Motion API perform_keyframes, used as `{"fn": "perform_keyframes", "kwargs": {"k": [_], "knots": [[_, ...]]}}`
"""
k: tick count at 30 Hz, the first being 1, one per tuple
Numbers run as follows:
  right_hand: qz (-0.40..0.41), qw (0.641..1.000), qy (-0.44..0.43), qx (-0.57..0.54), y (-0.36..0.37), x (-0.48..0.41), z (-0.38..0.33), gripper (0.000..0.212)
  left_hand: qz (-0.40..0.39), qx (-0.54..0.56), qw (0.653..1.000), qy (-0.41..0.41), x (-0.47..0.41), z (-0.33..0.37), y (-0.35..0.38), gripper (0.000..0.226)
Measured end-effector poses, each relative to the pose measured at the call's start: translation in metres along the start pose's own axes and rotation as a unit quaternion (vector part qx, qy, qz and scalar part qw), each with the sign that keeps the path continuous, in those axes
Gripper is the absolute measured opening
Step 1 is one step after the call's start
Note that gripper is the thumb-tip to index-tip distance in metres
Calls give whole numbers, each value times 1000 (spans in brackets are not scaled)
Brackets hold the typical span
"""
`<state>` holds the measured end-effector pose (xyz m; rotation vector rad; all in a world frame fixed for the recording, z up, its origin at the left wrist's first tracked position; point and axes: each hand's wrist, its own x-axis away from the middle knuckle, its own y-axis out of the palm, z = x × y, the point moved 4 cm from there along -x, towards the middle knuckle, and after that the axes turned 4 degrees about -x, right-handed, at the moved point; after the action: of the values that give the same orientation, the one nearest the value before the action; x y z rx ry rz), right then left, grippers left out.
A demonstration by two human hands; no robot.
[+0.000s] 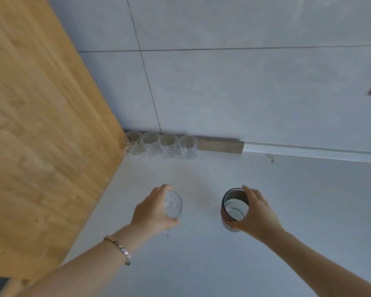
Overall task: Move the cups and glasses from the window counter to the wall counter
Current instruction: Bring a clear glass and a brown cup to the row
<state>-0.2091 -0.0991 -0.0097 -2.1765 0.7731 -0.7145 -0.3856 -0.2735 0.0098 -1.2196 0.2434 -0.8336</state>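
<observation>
Both forearms reach in from the bottom of the view, the left one wearing a beaded bracelet (pixel 118 249) at the wrist. My left hand (pixel 152 211) is curled around a clear glass (pixel 173 204), thumb on its near side and fingers over the far rim, so the glass is gripped from its nine o'clock side; I cannot tell if its base touches the bench (pixel 287 211). My right hand (pixel 257 213) wraps a dark-rimmed glass (pixel 235 207) from its three o'clock side, fingertips on the far rim and thumb low on the near wall, its mouth tipped toward me so I see down into it. The two glasses are apart, the clear one at nine o'clock of the dark-rimmed one. Further off, at twelve o'clock from my left hand, four clear mugs (pixel 162 145) stand upright in a row along the back of the pale bench, each just beside the next, against the grey tiled wall (pixel 223 93). A wooden panel (pixel 41 125) rises at nine o'clock of the row, the leftmost mug close against it.
</observation>
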Motion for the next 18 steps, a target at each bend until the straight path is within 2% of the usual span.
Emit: {"fn": "perform_keyframes", "kwargs": {"k": [11,15,18], "knots": [[23,999,-4,44,14,-190,-39,101,17,33,996,-83,-79,-37,1,70],[26,998,3,48,21,-232,-49,99,13,37,993,-110,-90,-39,4,68],[23,999,1,44,27,-249,-57,107,12,46,991,-125,-92,-43,4,66]]}}
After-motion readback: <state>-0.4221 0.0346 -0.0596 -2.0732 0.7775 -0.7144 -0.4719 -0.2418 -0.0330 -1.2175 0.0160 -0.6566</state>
